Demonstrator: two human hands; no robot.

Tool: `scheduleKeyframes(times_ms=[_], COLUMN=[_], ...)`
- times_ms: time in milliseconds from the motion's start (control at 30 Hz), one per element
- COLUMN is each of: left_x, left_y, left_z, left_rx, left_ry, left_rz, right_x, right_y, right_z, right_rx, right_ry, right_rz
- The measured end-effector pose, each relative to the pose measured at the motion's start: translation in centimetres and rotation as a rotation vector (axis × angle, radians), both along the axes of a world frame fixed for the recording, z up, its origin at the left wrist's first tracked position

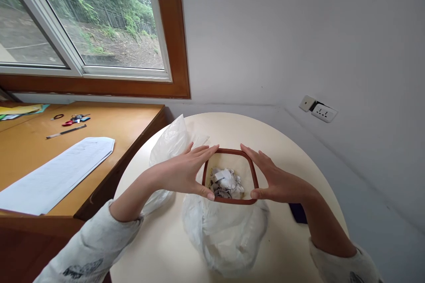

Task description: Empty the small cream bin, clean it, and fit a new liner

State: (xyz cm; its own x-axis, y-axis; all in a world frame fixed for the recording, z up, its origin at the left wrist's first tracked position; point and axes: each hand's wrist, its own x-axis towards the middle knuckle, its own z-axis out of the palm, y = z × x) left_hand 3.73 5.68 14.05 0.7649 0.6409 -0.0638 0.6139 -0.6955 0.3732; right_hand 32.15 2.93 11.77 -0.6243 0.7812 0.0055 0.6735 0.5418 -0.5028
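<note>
Hands (pixel 186 172) (pixel 279 183), spread wide, hold a squarish, brown-rimmed container (pixel 234 201) of crumpled paper (pixel 227 181).

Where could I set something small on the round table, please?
The round table is bare at its far side, between the brown-rimmed container and the wall, and at near right, between the near white bag and right sleeve. Its left is crowded: the other white bag, beside the left hand.

Off-white sleeves are worn, loosely creased and ended at the forearms. The left sleeve (pixel 106 232) is marked by a dark, feather-like print (pixel 83 269); on the right sleeve (pixel 338 272), a similar one seems partly cut off.
</note>
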Motion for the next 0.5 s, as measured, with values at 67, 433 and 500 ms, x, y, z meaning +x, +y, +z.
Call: scheduleKeyframes(times_ms=[67, 433, 500], left_x=[0.1, -0.1, -0.1], left_y=[-0.1, -0.4, -0.4], left_z=[-0.1, -0.6, -0.8], left_rx=[-0.013, -0.063, -0.078], left_ry=[-0.005, -0.069, -0.078], left_rz=[-0.013, 0.004, 0.006], right_x=[-0.1, 0.1, 0.1], right_y=[0.0, 0.2, 0.2], right_z=[-0.2, -1.4, -1.4], right_rx=[-0.016, -0.018, -0.037], right_ry=[-0.001, 0.118, 0.129], right_rz=[-0.003, 0.029, 0.023])
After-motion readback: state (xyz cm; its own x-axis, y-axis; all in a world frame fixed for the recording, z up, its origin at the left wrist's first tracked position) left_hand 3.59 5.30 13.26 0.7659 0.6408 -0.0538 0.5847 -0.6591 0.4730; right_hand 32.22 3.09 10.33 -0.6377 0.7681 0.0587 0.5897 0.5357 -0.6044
